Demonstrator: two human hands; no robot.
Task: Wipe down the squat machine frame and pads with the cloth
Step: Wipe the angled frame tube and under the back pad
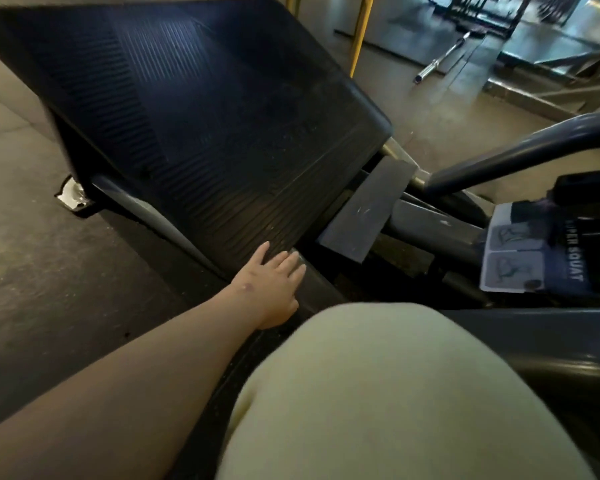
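Observation:
The squat machine's big black ribbed footplate (194, 112) tilts up across the left and middle of the head view. My left hand (274, 285) reaches in from the lower left, with straight fingers resting on the plate's near bottom edge. It holds nothing. The grey tubular frame (520, 150) curves off to the right, and an instruction label (520, 254) reading SUPER SQUAT sits on it. No cloth is in sight. My right hand is out of view.
A pale cloth-covered knee (395, 393) fills the lower middle. A grey flat bracket (368, 213) sits beside the plate. Behind it stand yellow posts (361, 29), and a barbell (444, 57) lies on the floor. Grey rubber flooring (32, 254) spreads to the left.

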